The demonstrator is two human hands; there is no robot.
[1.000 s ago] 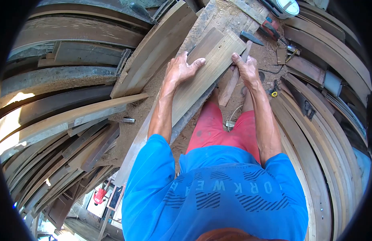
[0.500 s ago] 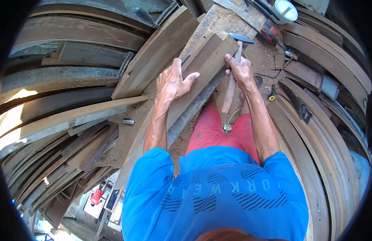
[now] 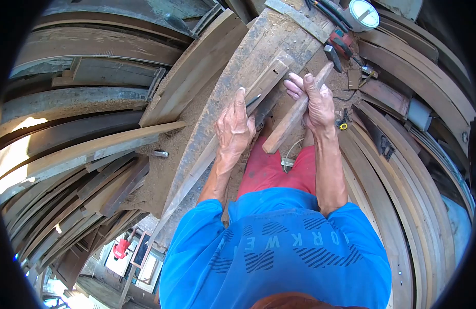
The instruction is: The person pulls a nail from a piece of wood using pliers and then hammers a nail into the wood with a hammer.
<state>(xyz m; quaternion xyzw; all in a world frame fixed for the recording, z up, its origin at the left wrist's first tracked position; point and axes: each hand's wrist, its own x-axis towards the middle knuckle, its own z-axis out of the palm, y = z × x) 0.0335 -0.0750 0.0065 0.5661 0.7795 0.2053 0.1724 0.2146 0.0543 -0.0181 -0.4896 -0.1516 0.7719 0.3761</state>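
Observation:
My left hand (image 3: 233, 129) is closed around a long wooden board (image 3: 266, 80), thumb on its near side. The board stands with a narrow face up, and a small dark slot shows near its far end. A thin dark pencil-like stick (image 3: 253, 100) pokes out by my left fingertips; whether the hand holds it, I cannot tell. In my right hand (image 3: 315, 100) is a hammer, its pale wooden handle (image 3: 287, 129) slanting across the palm under the thumb. The dark metal hammer head (image 3: 332, 57) is at the far end, beyond the fingers.
Sawdust covers the workbench (image 3: 238, 67) under the board. A red power tool (image 3: 341, 42), a white tub (image 3: 362, 15) and a yellow tape measure (image 3: 343, 125) lie to the right. Stacked planks (image 3: 402, 170) line both sides. A person in red (image 3: 121, 248) is far off at lower left.
The board has turned from its wide face to a narrow face up. My left hand has shifted right and nearer. The hammer has tilted, its head moving right and its handle end swinging left.

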